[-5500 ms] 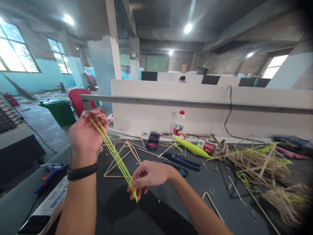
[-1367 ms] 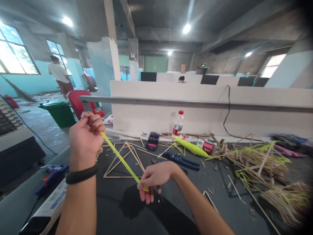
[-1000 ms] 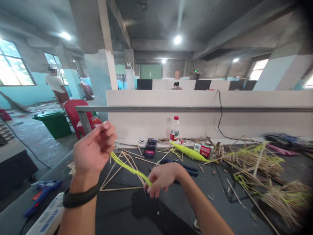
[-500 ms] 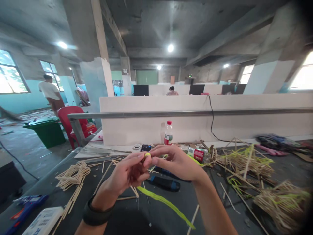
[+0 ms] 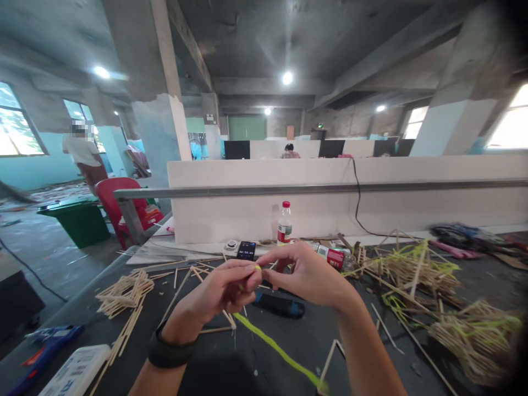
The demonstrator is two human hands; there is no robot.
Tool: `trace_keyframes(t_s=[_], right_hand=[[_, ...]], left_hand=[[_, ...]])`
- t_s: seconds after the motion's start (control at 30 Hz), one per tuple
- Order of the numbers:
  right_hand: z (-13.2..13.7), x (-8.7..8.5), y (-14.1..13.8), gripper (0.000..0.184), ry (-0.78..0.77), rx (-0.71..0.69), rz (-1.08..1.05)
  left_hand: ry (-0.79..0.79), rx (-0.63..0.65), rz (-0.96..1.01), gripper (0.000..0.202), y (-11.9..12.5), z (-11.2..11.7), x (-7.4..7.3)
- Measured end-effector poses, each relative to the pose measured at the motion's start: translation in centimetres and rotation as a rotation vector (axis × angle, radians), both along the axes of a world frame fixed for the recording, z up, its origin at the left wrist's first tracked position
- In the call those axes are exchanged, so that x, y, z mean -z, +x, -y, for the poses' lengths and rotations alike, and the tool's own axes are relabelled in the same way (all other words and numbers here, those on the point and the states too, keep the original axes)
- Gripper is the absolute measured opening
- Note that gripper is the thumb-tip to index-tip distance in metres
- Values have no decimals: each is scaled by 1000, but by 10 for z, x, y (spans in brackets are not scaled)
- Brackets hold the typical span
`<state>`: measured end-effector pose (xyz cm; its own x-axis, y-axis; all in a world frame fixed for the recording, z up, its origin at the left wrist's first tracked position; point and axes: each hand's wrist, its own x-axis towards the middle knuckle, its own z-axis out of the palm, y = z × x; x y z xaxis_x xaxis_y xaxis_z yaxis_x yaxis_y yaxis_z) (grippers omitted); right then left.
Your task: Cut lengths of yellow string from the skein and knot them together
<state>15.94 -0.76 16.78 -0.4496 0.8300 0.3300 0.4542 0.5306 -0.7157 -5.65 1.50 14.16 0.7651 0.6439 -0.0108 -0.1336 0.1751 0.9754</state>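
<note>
My left hand (image 5: 220,289) and my right hand (image 5: 303,273) meet in front of me above the dark table (image 5: 214,360). Both pinch the top end of a bundle of yellow-green string (image 5: 274,346), which hangs from my fingers and trails down to the right onto the table. A black band sits on my left wrist. Under my hands lie a thin stick frame (image 5: 208,330) and a black and blue tool (image 5: 280,306).
Loose sticks (image 5: 121,289) are heaped at the left, tangled stick-and-string structures (image 5: 421,272) at the right. A bottle (image 5: 284,223), a red can (image 5: 335,257), a timer (image 5: 246,250), a blue glue gun (image 5: 41,344) and a white box (image 5: 76,371) are around. A person stands far left.
My hands, held apart with the string stretched between them, have come together at its top end. The string now hangs slack onto the table. The view has tilted and shifted right.
</note>
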Motion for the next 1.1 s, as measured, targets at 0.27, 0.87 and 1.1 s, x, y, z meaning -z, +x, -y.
trace_keyframes(t_s=[0.27,0.87,1.1], right_hand=[[16,-7,2,23,30,17,145],[-9,7,-17,18,219,203,200],[-12,10,-18,17,186,175,181]], left_hand=[[139,-68,-202,36,6,7,-3],[83,-256,-246,34,8,-1,-2],[63,-216,-225,30,2,-7,-1]])
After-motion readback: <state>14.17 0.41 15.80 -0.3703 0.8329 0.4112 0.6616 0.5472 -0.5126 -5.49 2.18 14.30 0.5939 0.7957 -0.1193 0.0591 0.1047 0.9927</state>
